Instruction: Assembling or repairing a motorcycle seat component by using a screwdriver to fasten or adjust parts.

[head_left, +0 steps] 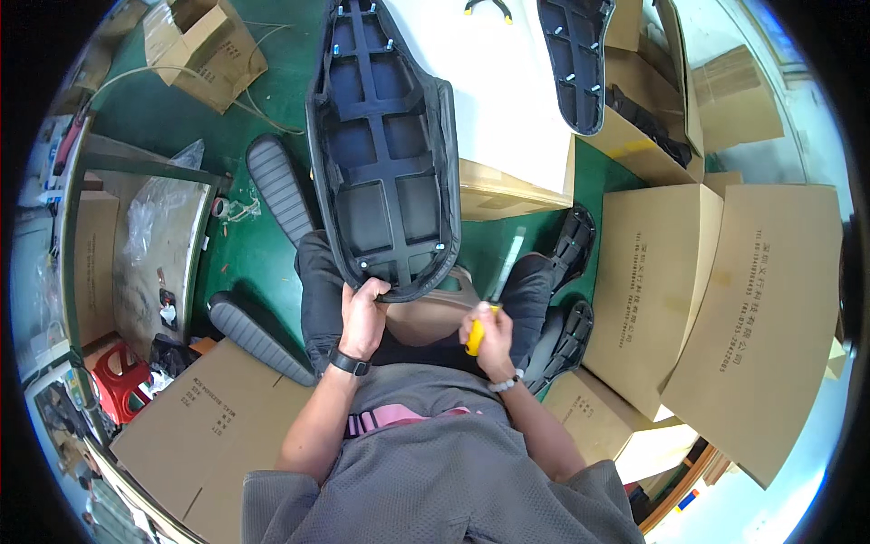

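Gripping the near rim of an upturned black motorcycle seat base, the left hand steadies it across the worker's lap, toward 12 o'clock. The right hand is closed around a yellow-handled screwdriver, blade pointing up at 1 o'clock. With only one hand bracing it, the seat could tip, or the tip could slip off a fastener.

We see the seat base lying on the lap, its far end on the desk; cardboard sheets stand right.
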### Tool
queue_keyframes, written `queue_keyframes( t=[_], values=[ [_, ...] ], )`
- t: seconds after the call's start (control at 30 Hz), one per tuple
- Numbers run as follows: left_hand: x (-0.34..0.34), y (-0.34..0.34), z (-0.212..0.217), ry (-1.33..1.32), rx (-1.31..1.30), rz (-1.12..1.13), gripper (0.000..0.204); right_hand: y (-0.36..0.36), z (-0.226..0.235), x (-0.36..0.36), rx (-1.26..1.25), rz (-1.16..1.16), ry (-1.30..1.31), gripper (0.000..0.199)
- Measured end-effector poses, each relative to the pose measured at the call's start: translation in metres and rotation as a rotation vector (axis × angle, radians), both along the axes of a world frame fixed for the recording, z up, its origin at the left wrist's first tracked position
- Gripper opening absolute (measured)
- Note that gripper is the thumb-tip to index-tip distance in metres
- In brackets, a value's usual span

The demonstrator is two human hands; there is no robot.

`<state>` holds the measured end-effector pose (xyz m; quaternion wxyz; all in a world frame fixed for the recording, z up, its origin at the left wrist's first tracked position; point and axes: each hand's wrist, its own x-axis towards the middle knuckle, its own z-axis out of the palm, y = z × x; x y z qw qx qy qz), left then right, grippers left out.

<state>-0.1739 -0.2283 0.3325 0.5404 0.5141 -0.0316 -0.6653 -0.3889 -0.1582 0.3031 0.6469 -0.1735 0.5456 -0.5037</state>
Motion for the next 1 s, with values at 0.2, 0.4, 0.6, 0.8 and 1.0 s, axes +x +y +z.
queue_keyframes(
  t=[0.2, 0.4, 0.6, 0.8, 1.0],
  values=[
    [-0.003, -0.003, 0.006, 0.018, -0.022, -0.019, 0.034, -0.015, 0.035, -0.023, 0.001, 0.129, 0.405, 0.021],
    [-0.006, -0.004, 0.024, -0.125, -0.099, -0.095, 0.039, -0.022, 0.094, -0.023, -0.182, 0.290, 0.909, 0.036],
    [-0.012, -0.007, 0.033, -0.370, -0.201, -0.166, 0.052, -0.001, 0.148, -0.047, -0.273, 0.624, 1.231, 0.051],
    [-0.020, -0.010, 0.047, -0.585, -0.240, -0.212, 0.059, -0.016, 0.179, -0.045, -0.336, 0.838, 1.404, 0.048],
    [-0.038, -0.016, 0.067, -0.780, -0.227, -0.241, 0.063, -0.047, 0.225, -0.033, -0.253, 1.104, 1.727, 0.046]
  ],
)
